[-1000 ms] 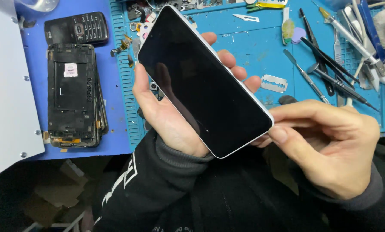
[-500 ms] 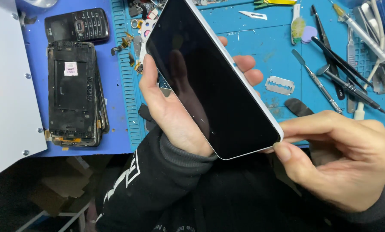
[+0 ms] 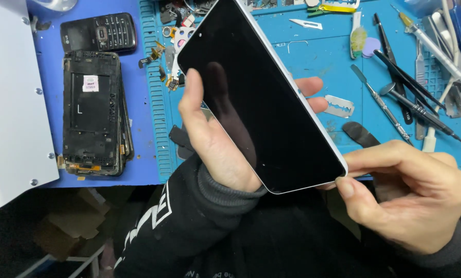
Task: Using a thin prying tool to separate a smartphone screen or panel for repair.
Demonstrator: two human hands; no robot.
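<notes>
The left hand (image 3: 215, 139) holds a smartphone (image 3: 259, 98) in the centre of the frame, thumb along the phone's left edge and fingertips showing past its right edge. The phone's dark screen faces up, it is tilted, and its top end reaches the upper edge of the frame. The right hand (image 3: 411, 198), at the lower right, pinches the phone's lower right corner between thumb and forefinger; its other fingers are curled in.

Under the hands lies a blue tabletop (image 3: 313, 56) covered by a work mat. At the left of the frame a stripped phone frame (image 3: 92, 113) lies flat, with an old keypad phone (image 3: 99, 33) just above it. In the upper right are scattered tools: tweezers (image 3: 395, 77), a metal pry tool (image 3: 380, 103), a razor blade (image 3: 338, 106) close to the left fingertips, and a small brush (image 3: 357, 36). A white panel (image 3: 9, 103) fills the far left.
</notes>
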